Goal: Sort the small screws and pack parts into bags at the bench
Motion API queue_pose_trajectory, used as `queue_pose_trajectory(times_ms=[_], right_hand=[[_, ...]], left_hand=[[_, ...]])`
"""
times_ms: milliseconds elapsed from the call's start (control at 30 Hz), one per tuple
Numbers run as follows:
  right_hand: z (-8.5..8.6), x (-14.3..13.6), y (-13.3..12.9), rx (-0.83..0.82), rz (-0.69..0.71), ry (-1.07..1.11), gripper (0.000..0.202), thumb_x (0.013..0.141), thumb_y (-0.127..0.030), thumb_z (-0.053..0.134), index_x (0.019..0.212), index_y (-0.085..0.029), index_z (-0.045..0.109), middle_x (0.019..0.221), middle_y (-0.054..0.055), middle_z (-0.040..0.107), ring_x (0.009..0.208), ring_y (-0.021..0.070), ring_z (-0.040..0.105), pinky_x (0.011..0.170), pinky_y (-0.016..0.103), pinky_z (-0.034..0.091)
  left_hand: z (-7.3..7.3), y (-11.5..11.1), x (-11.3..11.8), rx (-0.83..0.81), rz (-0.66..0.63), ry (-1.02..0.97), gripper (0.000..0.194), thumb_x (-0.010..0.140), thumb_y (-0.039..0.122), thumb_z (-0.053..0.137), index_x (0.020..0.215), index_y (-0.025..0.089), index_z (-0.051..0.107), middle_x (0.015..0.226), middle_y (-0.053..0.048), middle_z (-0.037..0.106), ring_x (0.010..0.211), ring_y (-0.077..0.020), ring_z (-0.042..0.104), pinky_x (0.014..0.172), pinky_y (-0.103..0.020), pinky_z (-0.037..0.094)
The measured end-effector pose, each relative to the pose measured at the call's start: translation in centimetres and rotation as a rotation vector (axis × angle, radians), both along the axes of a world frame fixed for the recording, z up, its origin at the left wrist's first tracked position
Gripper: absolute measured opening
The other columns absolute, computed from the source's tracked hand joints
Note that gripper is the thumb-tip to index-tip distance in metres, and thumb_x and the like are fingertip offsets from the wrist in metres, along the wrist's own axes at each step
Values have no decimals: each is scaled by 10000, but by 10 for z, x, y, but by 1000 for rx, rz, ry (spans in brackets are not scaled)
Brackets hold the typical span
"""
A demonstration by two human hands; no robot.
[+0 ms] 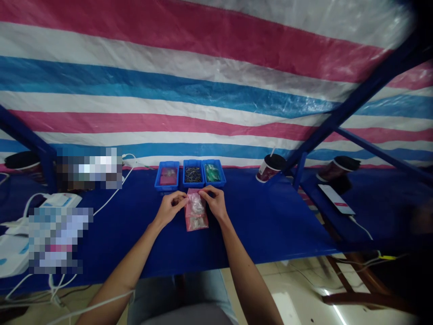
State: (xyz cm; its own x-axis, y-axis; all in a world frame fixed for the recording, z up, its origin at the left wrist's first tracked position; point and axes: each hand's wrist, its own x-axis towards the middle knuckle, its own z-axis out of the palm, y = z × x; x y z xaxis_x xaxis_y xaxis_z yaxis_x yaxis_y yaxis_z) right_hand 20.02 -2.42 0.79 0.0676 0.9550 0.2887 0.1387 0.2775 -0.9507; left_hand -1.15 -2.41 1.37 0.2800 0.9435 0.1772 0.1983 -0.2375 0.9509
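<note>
Both bare forearms reach forward from the lower edge of the view and slant inward. The left hand (172,208) and the right hand (214,202) face each other, near but apart, each with thumb and index finger pinched together and the other fingers curled inward.

Blue desk (270,225) holding three small blue trays (193,184) in a row, a lidded cup (268,170), power strips (61,201) and white cables (117,192).
</note>
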Motion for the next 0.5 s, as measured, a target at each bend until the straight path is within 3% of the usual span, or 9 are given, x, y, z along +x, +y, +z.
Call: queue_pose_trajectory(times_ms=[167, 333, 500], right_hand=[[2, -5, -2, -18, -22, 40, 294, 814, -463, 706, 764, -175, 725, 757, 38, 669, 718, 180, 579, 700, 293, 456], [6, -10, -6, -29, 69, -13, 281, 822, -464, 705, 827, -184, 730, 786, 36, 671, 746, 185, 576, 737, 302, 461], [6, -15, -7, 8, 94, -100, 340, 850, -463, 684, 652, -190, 644, 705, 23, 610, 740, 182, 549, 743, 302, 445]], left_hand=[[0, -3, 2, 55, -23, 84, 296, 867, 446, 644, 836, 157, 701, 612, 19, 549, 547, -111, 449, 541, -236, 337], [-2, -2, 0, 143, 103, 90, 299, 883, 430, 620, 747, 166, 658, 578, 27, 501, 545, -117, 422, 543, -240, 326], [-4, 1, -4, 110, 148, 33, 292, 879, 453, 630, 835, 168, 678, 618, 19, 537, 555, -124, 435, 552, -240, 335]])
